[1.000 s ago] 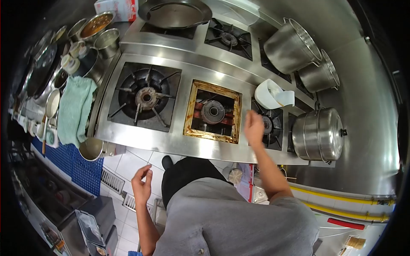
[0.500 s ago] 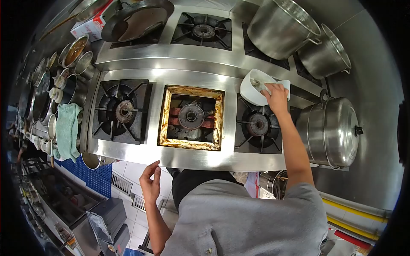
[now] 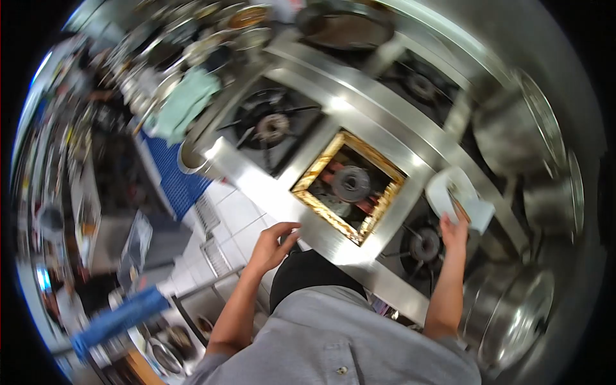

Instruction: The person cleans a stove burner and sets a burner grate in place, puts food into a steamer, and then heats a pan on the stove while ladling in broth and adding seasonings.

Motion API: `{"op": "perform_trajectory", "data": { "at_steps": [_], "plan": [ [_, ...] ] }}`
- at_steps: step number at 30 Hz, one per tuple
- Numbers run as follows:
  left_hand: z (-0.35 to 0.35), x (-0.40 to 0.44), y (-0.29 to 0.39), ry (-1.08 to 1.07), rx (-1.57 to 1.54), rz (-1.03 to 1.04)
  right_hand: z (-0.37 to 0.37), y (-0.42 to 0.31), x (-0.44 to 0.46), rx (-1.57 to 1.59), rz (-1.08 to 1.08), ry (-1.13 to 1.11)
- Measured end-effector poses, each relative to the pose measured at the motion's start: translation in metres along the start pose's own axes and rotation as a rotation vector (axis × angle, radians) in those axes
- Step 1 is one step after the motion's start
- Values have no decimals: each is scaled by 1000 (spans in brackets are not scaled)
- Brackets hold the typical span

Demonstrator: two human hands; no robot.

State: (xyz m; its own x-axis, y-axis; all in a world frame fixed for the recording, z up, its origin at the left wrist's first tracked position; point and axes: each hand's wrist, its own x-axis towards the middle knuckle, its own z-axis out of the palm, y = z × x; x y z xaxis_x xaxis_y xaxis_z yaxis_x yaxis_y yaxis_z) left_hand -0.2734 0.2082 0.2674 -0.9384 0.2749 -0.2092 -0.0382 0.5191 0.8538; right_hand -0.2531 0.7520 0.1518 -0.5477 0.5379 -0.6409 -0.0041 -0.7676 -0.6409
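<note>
My left hand [image 3: 273, 247] is held over the stove's front edge with fingers loosely curved and apart, holding nothing. On the right, my right hand [image 3: 455, 231] is at a white plastic container [image 3: 441, 192] standing above the front right burner [image 3: 423, 245]. Its fingers are closed and blurred. A thin brown shape [image 3: 459, 208] runs from them toward the container's inside; I cannot make out what it is. Some small dark matter shows inside the container. A pale white piece [image 3: 481, 213] sits at its right side, beside my fingers.
The middle burner has a stained square frame [image 3: 391, 199] round its opening. Large steel pots [image 3: 513, 131] stand at the back right, and a lidded pot [image 3: 507, 314] at the right end. A green cloth [image 3: 187, 106] hangs at the left. Another person [image 3: 69, 308] is far left.
The view has turned, so the stove now slants down to the right. My right hand has drawn back toward the container's near side. My left hand has risen closer to the stove edge.
</note>
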Motion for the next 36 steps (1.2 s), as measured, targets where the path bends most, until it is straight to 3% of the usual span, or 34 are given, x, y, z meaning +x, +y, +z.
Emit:
{"op": "perform_trajectory", "data": {
  "at_steps": [1, 2, 3, 4, 5, 6, 7, 8, 9, 10, 11, 14, 15, 18, 25, 28, 30, 31, 32, 34, 36],
  "plan": [
    [1, -8, 5, 55, -35, -52, -13, -2, 21, -181, -191, -341],
    [0, -17, 1, 64, -32, -70, -16, -9, 41, -163, -113, -139],
    [0, -27, -3, 72, -50, -112, -17, -5, 28, -259, -138, -263],
    [2, -37, -8, 74, -72, -149, -11, -8, 27, -116, -30, 12],
    [8, -47, -23, 108, -109, -107, -50, -12, 71, -266, -112, -182],
    [15, -60, -39, 160, -138, -75, -45, -20, 66, -347, -52, 52],
    [17, -73, -47, 169, -111, -109, -3, -20, 17, -333, -141, -160],
    [17, -84, -54, 144, -139, -208, -42, -33, 81, -238, -67, -247],
    [10, -94, -49, 148, -139, -245, -54, -36, 101, -408, -145, -295],
    [3, -105, -45, 128, -143, -269, -40, -46, 90, -390, -83, -262],
    [5, -118, -56, 198, -158, -255, 10, -32, 11, -427, -158, -100],
    [10, -137, -87, 322, -185, -195, 18, -46, -11, -628, -139, -212],
    [6, -146, -92, 342, -185, -202, 56, -28, -73, -656, -189, -232],
    [-1, -175, -108, 361, -226, -252, 87, -5, -117, -857, -147, -301],
    [-19, -270, -143, 546, -262, -223, 137, 143, -228, -998, 42, -666],
    [-34, -332, -147, 710, -366, -351, 151, 233, -292, -1177, 102, -846],
    [-48, -377, -158, 921, -234, -551, 160, 291, -351, -1185, 206, -1014],
    [-43, -396, -202, 1167, 90, -436, 164, 320, -375, -1241, 257, -1062],
    [-61, -418, -225, 1292, 212, -481, 166, 345, -394, -1299, 307, -1102],
    [-105, -458, -254, 1301, 486, -633, 170, 399, -422, -1353, 431, -1341],
    [-127, -484, -284, 1144, 631, -834, 175, 448, -465, -1475, 433, -1457]
  ]
}}
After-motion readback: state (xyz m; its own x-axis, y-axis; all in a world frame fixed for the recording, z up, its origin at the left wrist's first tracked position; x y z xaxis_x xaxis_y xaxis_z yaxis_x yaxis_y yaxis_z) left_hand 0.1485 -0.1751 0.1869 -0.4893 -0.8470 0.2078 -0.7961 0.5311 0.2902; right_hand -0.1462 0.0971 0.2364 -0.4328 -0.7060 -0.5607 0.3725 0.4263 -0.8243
